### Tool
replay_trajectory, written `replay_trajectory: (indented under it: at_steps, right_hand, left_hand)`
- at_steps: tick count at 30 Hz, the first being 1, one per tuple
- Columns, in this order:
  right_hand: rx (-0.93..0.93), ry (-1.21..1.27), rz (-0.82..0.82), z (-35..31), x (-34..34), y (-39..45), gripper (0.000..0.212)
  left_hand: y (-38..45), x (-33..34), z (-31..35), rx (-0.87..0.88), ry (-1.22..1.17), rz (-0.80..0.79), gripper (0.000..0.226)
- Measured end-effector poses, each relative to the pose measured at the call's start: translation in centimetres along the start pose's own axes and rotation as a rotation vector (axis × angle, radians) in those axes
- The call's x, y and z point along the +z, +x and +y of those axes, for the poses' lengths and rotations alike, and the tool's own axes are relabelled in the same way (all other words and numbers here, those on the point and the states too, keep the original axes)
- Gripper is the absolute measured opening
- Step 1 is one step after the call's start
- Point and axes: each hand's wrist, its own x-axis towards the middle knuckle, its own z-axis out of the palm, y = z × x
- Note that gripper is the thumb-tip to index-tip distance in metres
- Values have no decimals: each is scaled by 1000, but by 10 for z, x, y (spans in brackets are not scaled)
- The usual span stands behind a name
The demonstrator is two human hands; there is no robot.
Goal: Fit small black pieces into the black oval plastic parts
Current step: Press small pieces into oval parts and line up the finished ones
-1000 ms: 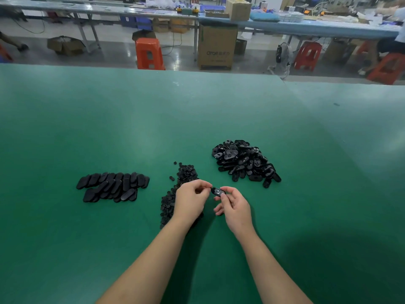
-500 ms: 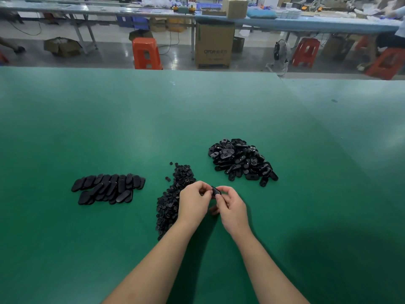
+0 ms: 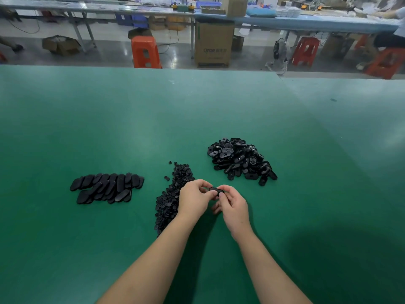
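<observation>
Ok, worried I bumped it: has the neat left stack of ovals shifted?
No: the neat stack lies just as far left of the small-pieces pile.

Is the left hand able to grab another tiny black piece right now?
Probably not yet: the left hand and right hand both pinch one oval part. The pile of small pieces lies right beside it, unblocked.

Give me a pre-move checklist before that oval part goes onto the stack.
1. Oval part gripped: ok, left hand and right hand both pinch it.
2. Small piece seated: cannot tell, fingers cover it.
3. Stack reachable: ok, on the left.
4. Small pieces in supply: ok, by the left hand.
5. Unfitted pile in supply: ok, beyond the right hand.
</observation>
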Motion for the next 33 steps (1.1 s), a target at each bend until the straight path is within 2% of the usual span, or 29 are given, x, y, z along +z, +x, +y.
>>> replay_trajectory:
  at_steps: [13, 18, 25, 33]
  right_hand:
    - [8, 35, 21, -2, 0, 0, 13]
    - [25, 47, 33, -1, -2, 2, 13]
    - [24, 35, 20, 1, -2, 3, 17]
    - [22, -3, 13, 2, -1, 3, 17]
  left_hand:
    - [-1, 4, -5, -135, -322, -82, 13]
    - [1, 1, -1, -70, -235, -117, 7]
    - [-1, -4, 4, -121, -252, -208, 7]
    - [0, -3, 1, -94, -220, -198, 8]
